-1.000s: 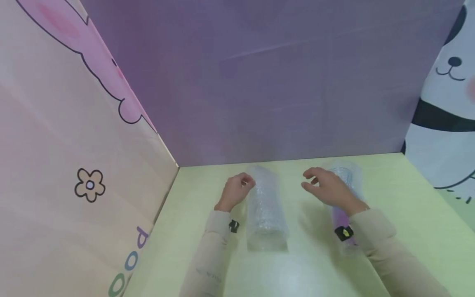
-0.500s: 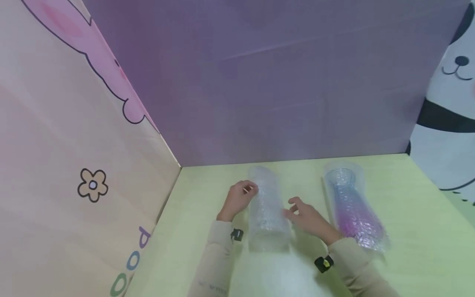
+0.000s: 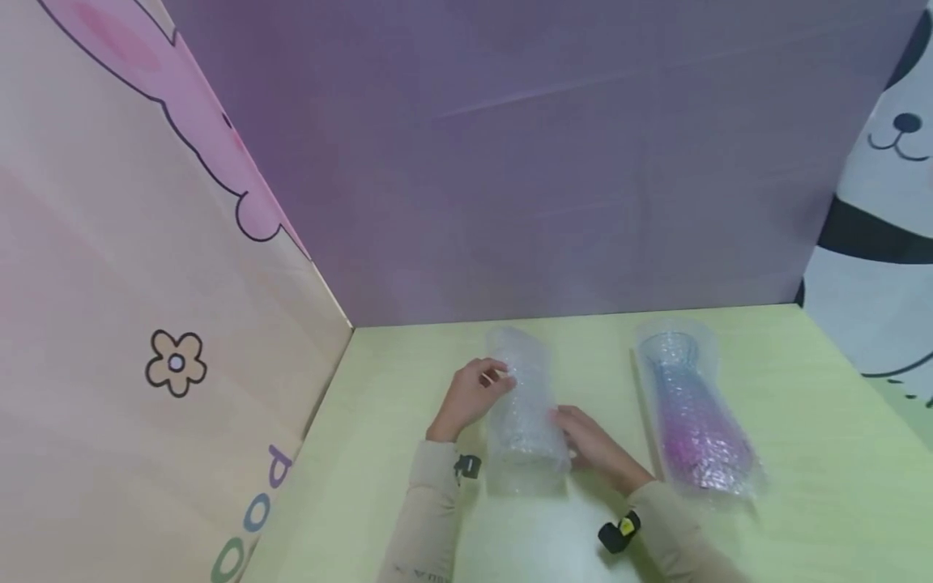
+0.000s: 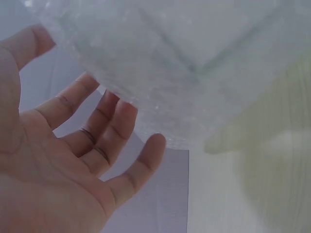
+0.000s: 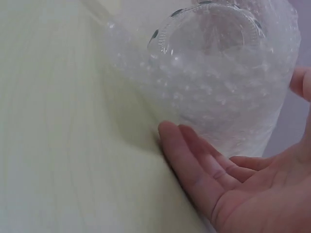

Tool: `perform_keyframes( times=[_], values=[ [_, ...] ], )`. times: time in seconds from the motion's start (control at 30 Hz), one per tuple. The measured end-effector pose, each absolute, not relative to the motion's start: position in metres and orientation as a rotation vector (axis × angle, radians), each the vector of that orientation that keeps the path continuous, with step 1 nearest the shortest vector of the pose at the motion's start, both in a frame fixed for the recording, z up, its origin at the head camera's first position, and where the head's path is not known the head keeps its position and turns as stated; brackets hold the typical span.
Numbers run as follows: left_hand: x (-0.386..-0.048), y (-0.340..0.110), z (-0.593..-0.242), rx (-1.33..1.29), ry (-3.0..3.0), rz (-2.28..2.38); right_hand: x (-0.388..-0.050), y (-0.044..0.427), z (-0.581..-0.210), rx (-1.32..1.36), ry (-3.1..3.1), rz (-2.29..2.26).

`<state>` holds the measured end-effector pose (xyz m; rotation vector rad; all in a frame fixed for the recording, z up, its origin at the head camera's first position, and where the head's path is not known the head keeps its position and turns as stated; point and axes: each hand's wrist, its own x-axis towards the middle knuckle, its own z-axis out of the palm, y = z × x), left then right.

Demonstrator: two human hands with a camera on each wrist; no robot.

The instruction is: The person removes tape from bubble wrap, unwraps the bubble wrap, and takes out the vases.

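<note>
Hand Positions at the Clear Bubble-Wrapped Item (image 3: 523,405)

From my remote station, I view the item on the pale yellow table (image 3: 408,356), lengthwise from near to far, in the space between the two hands.

Left hand (image 3: 474,397): positioned at the item's left side, farther along its length than the other hand. In the head view I see thumb and fingertips reaching over the left edge of the wrap. In the left wrist view the fingers are spread and slightly bent, with tips at the wrap's edge. I read this hand as relaxed, not clasped round the item.

Right hand (image 3: 594,444): positioned at the item's right side, toward the near end. In the right wrist view the fingers extend low along the wrap, next to the table surface, and the thumb is apart from them at the opposite side of the wrap. I read a loose cupped posture, without a firm hold; I cannot tell the pressure.

Item: a patterned round rim (image 5: 209,24) shows through the wrap in the right wrist view.

Adjacent object: a blue-to-purple wrapped vessel (image 3: 696,429) lies to the right, apart from both hands.

Background: a purple-grey panel (image 3: 547,162) stands at the table's far edge.
</note>
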<state>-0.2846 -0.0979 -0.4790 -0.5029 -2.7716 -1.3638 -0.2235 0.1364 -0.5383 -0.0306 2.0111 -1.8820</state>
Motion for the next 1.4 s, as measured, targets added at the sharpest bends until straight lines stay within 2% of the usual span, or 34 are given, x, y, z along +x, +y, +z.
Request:
perform_keyframes(
  times=[1.4],
  values=[
    [-0.285, -0.097, -0.472, -0.499, -2.86, -1.166, -0.252, 0.13, -0.566, -0.172, 1.974, -1.966]
  ],
)
